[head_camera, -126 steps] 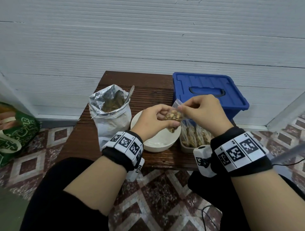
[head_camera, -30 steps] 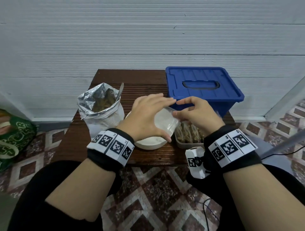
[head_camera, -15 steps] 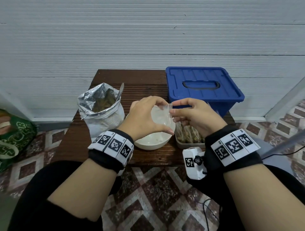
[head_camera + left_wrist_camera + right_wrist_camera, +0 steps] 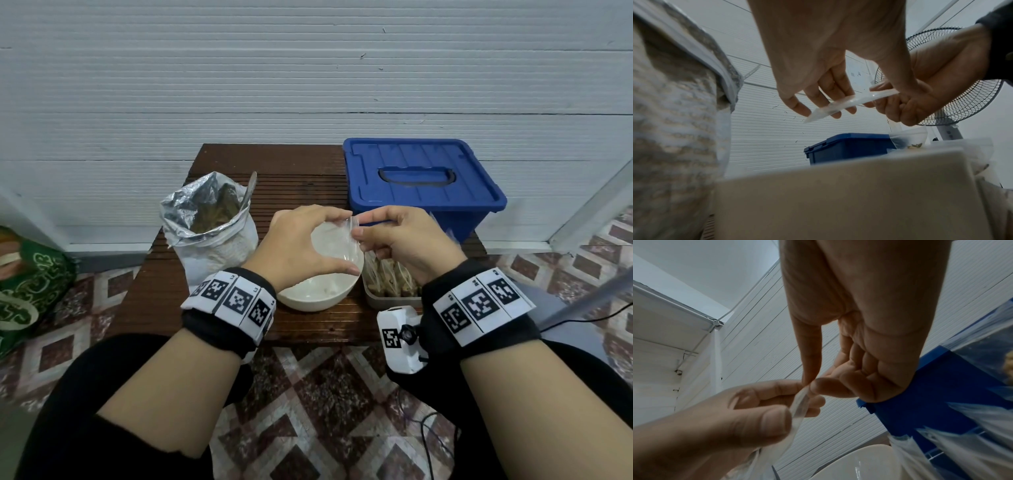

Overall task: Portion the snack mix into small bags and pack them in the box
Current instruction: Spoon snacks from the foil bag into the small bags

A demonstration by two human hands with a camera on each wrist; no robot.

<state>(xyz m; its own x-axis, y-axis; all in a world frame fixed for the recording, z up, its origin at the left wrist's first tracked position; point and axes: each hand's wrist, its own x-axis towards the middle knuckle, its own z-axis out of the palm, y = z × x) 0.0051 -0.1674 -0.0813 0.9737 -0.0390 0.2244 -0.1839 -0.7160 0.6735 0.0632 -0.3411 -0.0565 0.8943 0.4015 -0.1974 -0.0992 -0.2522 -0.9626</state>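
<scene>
An empty clear small bag (image 4: 337, 241) hangs above the white bowl (image 4: 318, 298), held by both hands. My left hand (image 4: 301, 250) grips its left side between thumb and fingers. My right hand (image 4: 397, 236) pinches its top right edge with thumb and forefinger, as the right wrist view shows at the bag (image 4: 799, 402). From the left wrist the bag (image 4: 849, 104) looks flat and empty. The foil snack mix bag (image 4: 209, 219) stands open at the left with a spoon (image 4: 250, 190) in it. The blue box (image 4: 418, 185) sits closed at the back right.
A tray (image 4: 387, 301) of filled small bags (image 4: 390, 277) sits right of the bowl, near the wooden table's (image 4: 298, 168) front edge. A green patterned bag (image 4: 27, 291) lies on the tiled floor at the left. A fan (image 4: 962, 91) stands to the right.
4.2 s ago my hands held a filled bag over the bowl. Since then they have taken up an empty bag and lifted it slightly, both hands closing on its top edge.
</scene>
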